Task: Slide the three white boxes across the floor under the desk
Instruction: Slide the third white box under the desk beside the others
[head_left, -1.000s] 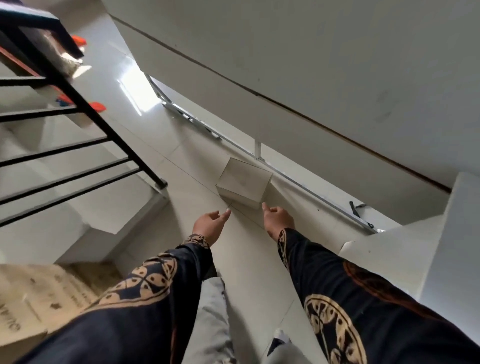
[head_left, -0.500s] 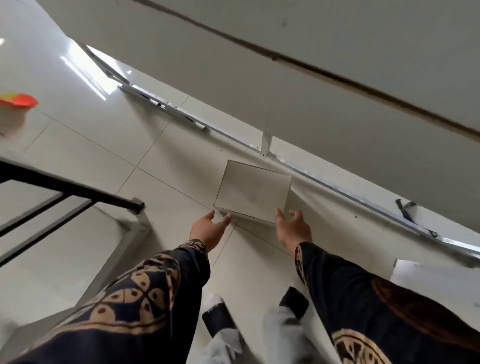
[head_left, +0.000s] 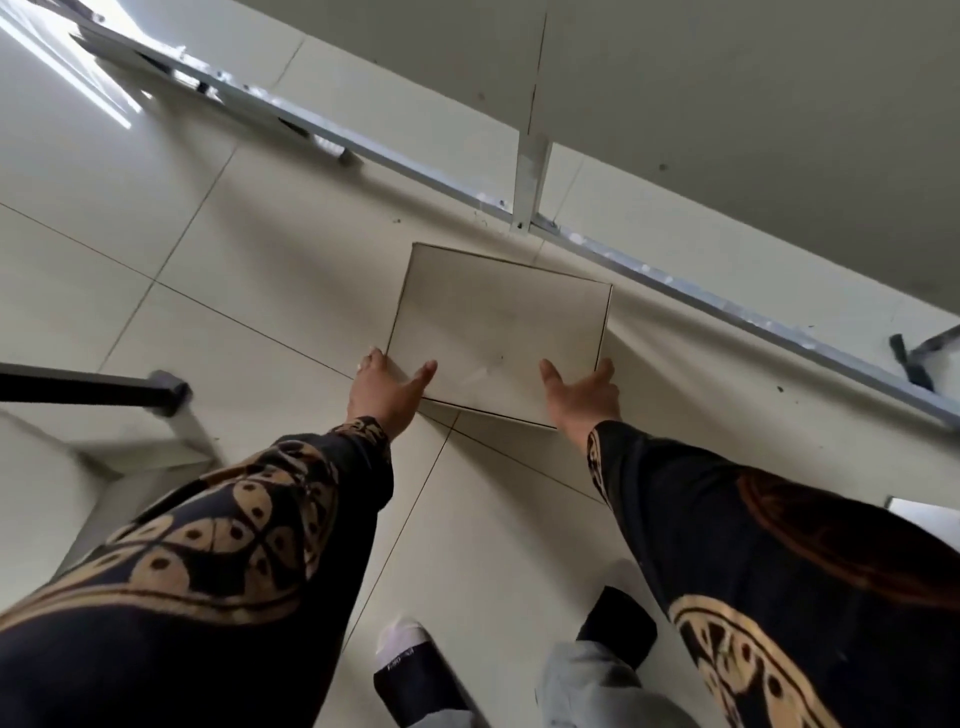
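White box (head_left: 498, 332) flat on floor tiles (head_left: 182, 312), just short of desk frame rail (head_left: 675, 291). Left hand (head_left: 387, 395) and right hand (head_left: 584, 397) spread, unclenched, pressed against near corners.

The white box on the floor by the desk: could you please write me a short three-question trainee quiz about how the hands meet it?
1. True or false: both hands touch the white box.
2. Which corner does the left hand cover? A) near-left B) far-right C) far-left
3. Fill in: the metal desk leg stands just beyond the box's ____ edge.

Key
1. True: the left hand and the right hand rest spread on the box's near corners, thumbs on its top.
2. A, the near-left corner.
3. Far: the leg meets the floor rail beyond the box.
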